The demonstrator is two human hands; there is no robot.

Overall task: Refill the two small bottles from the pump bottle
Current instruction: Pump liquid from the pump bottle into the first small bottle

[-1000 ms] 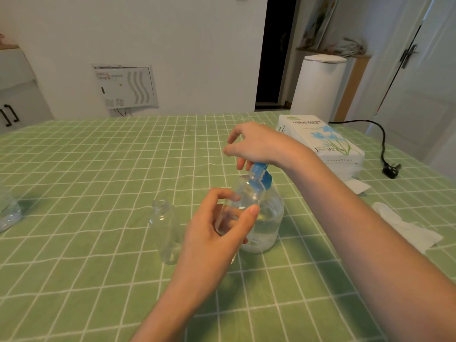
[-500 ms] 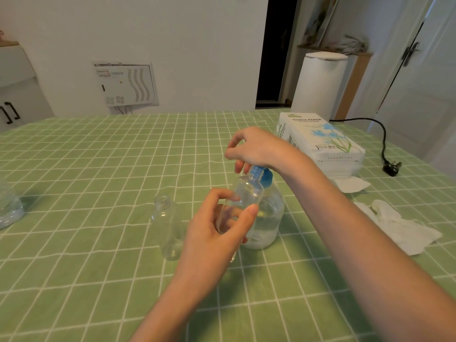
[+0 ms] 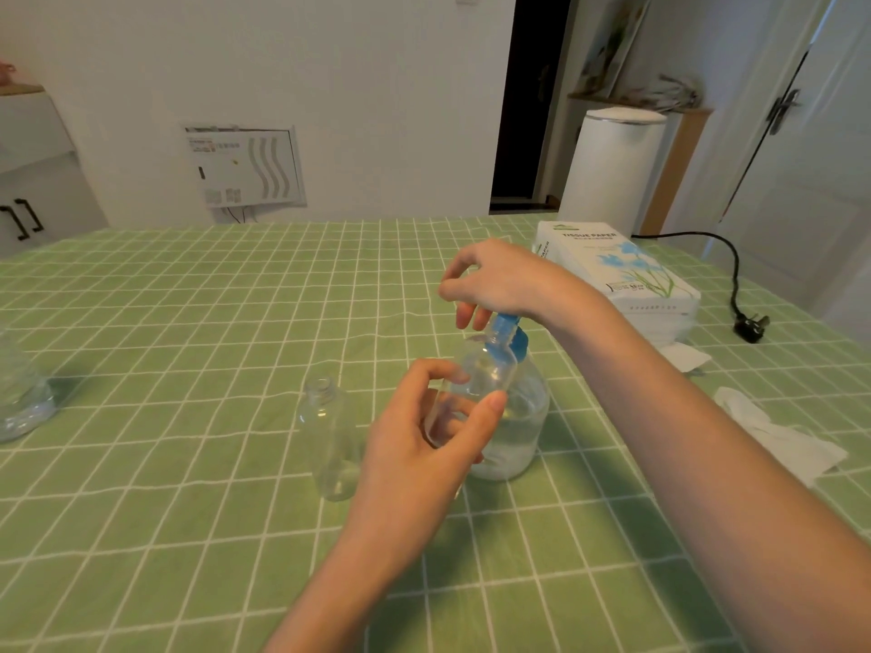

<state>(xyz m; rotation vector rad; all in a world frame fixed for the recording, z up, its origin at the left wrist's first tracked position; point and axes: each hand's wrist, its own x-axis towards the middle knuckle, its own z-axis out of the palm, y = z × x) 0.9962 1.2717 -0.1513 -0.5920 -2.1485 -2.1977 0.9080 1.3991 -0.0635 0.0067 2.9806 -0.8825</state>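
Pump bottle (image 3: 518, 417) sits under your curled right hand (image 3: 499, 280), your left hand (image 3: 424, 445) grips one small bottle (image 3: 485, 374) at its spout; second small bottle (image 3: 330, 440) looks empty.

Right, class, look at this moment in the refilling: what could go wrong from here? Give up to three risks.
The left hand holds the small bottle up at the blue pump; its neck is narrow, so liquid could miss and wet the tablecloth.
The right hand presses down on the pump bottle; an off-centre push might tip it.
The second small bottle stands open beside the left hand and could get knocked over.
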